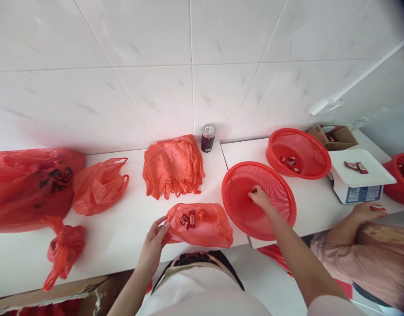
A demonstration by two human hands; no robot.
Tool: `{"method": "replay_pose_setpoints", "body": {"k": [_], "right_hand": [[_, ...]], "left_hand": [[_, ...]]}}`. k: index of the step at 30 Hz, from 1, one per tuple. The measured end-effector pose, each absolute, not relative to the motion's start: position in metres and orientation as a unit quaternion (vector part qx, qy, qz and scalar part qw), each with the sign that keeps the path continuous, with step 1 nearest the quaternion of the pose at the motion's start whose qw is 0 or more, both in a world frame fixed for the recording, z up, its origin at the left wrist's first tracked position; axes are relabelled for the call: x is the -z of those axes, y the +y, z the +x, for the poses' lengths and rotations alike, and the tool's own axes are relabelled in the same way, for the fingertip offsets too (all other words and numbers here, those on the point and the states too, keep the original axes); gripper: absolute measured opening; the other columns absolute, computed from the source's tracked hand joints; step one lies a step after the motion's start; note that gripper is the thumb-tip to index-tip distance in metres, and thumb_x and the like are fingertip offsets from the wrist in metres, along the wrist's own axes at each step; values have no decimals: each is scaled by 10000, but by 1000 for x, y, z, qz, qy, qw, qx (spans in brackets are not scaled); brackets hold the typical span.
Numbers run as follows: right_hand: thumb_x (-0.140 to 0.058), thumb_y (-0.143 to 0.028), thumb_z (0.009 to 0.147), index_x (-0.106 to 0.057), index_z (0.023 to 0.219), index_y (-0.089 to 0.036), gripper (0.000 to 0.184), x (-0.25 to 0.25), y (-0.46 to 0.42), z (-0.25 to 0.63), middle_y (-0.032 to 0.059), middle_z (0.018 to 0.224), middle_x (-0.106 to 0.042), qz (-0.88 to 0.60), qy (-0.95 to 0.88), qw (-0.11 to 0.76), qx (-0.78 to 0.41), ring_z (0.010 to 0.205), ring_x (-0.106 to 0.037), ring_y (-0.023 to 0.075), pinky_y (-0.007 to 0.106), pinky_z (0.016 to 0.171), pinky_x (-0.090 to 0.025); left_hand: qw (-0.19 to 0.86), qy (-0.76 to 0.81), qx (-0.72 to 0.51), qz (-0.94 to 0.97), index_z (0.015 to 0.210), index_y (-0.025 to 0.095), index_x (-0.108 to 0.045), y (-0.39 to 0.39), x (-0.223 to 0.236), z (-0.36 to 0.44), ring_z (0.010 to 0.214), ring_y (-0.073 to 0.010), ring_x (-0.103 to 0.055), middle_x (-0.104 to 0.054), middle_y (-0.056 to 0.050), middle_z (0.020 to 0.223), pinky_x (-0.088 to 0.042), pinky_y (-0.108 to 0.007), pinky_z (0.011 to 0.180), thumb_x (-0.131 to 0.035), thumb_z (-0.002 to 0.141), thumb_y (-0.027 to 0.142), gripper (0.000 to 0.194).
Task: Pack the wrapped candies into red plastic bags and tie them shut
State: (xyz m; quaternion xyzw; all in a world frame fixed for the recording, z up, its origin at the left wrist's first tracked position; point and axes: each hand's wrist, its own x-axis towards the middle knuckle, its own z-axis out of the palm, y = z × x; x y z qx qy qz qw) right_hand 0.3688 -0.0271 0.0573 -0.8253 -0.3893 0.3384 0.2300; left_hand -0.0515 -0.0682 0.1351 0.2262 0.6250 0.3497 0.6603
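Observation:
My left hand (157, 235) pinches the left rim of an open red plastic bag (208, 237) near the table's front edge. Inside that bag lie a few small red wrapped candies (191, 218). My right hand (260, 198) is down in a red perforated plastic basket (233, 193), fingers closed on a small dark red piece that looks like a wrapped candy (254, 190). I see no other candies in this basket, though my hand and forearm cover part of it.
Stacked red bags (173, 164) lie behind, beside a dark tumbler (208, 138). Filled red bags (30, 188) sit at left. Rightward are a second basket (298, 153) with several candies, a scale (362, 169), a cardboard box (333, 137) and a co-worker's hand (368, 212).

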Motion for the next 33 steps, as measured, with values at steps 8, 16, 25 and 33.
{"method": "replay_pose_setpoints", "body": {"k": [8,16,25,33], "right_hand": [[-519,-226,812,-429,1090,-271,296,-158,-53,243,39,1072,-594,-492,-469,361,-638,842,-638,188,303,662,-542],[-395,7,765,-549,1213,-209,521,-137,-80,186,87,1235,-548,-607,-688,146,-370,1061,-566,208,344,923,-449],[-631,-327,831,-521,1296,-243,486,-128,-124,191,106,1341,-450,-720,-655,164,-159,1217,-429,285,458,1021,-390],[-718,-208,720,-623,885,-213,190,-95,-143,157,101,1438,-369,-778,-593,177,-107,1300,-317,393,553,1015,-329]], "left_hand": [[684,595,-360,219,835,192,-539,-68,-130,-55,616,-89,-556,-604,39,716,-453,-194,583,-734,723,440,335],[689,573,-343,282,914,226,-515,-70,-130,-70,568,-118,-591,-649,41,652,-439,-214,570,-680,749,511,368],[679,589,-268,346,1037,170,-605,-80,-141,-97,713,-167,-643,-691,-22,740,-499,-285,724,-737,664,530,535],[660,578,-273,395,739,171,-639,-76,-150,-116,699,-153,-587,-630,-4,707,-491,-278,730,-725,667,541,387]]}}
